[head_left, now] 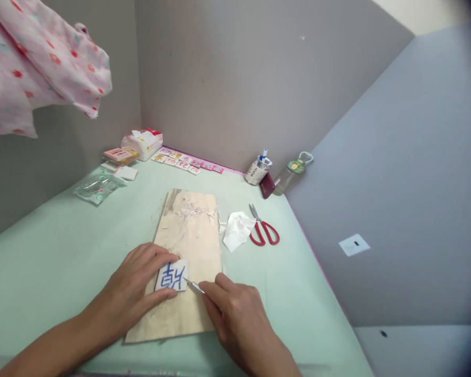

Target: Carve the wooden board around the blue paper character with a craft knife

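Pale green tabletop (298, 293) lies under everything, and on it my right hand (237, 309) grips a slim pointed tool (195, 286), its tip at the right side of the white block (171, 276) that my left hand (139, 280) pinches on the near half of the wooden board (198, 243). If the tip skids, it could nick my left thumb close by, and a slack pinch could let the block twist and spoil its blue strokes. Farther out, a careless sweep might scatter the shavings (192, 207) towards the tissue (237, 230) and scissors (259, 218).
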A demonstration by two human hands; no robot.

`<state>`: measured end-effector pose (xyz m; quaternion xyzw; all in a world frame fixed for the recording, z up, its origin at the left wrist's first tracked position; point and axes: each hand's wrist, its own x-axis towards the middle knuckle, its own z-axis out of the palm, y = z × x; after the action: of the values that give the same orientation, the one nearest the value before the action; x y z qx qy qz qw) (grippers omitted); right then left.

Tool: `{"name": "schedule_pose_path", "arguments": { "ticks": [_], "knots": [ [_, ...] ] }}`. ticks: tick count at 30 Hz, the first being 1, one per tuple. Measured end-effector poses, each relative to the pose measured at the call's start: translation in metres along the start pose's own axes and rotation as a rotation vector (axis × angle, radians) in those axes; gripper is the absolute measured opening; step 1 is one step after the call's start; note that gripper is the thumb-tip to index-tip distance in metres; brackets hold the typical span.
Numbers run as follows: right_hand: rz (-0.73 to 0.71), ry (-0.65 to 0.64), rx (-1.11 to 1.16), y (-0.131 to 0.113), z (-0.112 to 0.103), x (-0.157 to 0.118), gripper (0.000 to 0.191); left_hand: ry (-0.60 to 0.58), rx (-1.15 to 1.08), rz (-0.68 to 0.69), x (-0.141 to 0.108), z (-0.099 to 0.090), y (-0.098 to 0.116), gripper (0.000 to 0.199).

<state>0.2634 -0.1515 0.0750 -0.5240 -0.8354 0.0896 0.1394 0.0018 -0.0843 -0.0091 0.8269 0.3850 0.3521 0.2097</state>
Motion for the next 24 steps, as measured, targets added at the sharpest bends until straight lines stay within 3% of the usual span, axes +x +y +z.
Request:
{"name": "schedule_pose_path", "arguments": {
  "ticks": [6, 11, 15, 21, 24],
  "knots": [
    [0.123, 0.062, 0.046, -0.003, 0.003, -0.002, 0.025, 0.001, -0.008, -0.006, -0.001, 0.000, 0.000, 0.036],
    [0.190, -0.043, 0.247, -0.006, -0.007, -0.001, 0.025, 0.004, -0.017, -0.014, -0.001, 0.000, 0.000, 0.036],
    [0.194, -0.077, 0.196, -0.006, -0.004, 0.001, 0.024, 0.001, -0.025, -0.018, 0.000, 0.000, 0.000, 0.036],
    [0.238, 0.036, 0.078, 0.006, 0.005, 0.003, 0.029, 0.005, -0.032, -0.047, 0.000, -0.001, 0.003, 0.035],
    [0.276, 0.115, 0.289, 0.010, 0.004, 0.004, 0.027, 0.012, -0.039, -0.053, 0.000, 0.000, 0.004, 0.035]
  ]
}}
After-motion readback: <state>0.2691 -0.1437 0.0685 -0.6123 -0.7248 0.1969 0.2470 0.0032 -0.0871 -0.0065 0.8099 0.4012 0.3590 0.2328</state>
